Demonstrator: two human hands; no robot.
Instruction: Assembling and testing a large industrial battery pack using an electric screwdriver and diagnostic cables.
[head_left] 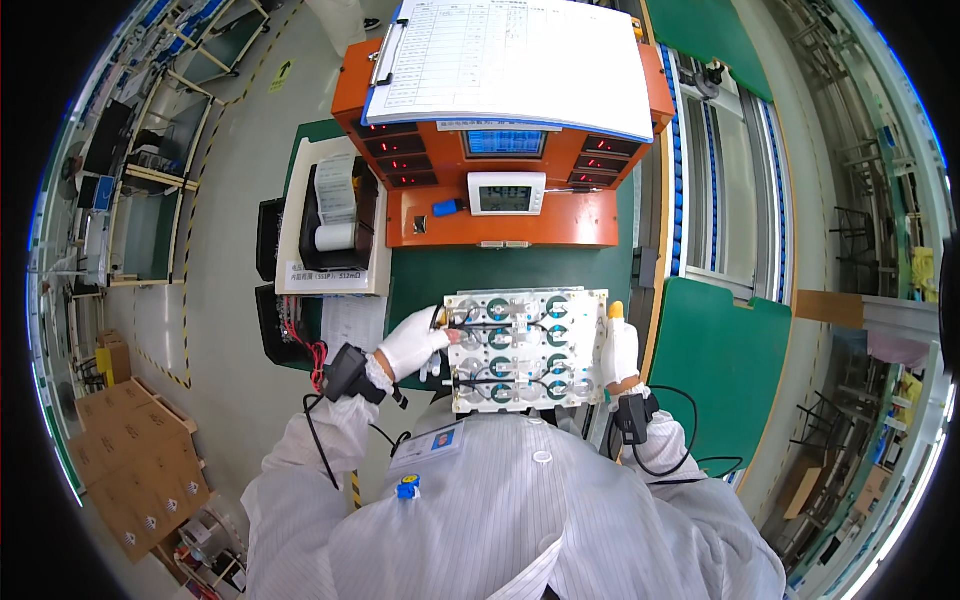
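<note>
In front of my body is a white rectangular battery module (526,350), with rows of round cells ringed in green and black cables running across its top. My left hand (412,344), in a white glove with yellow on a fingertip, grips its left edge near a cable. Along the opposite edge, my right hand (620,348) holds the side, its yellow-tipped finger pointing away from me; its other fingers are partly hidden. Black devices with cords are strapped to both wrists.
Beyond the module stands an orange tester (500,218) with red readouts, a small white clock (507,194) and a clipboard (515,65) on top. A label printer (338,215) sits at the left, with red wires (318,365) nearby. A roller conveyor (722,170) runs at the right.
</note>
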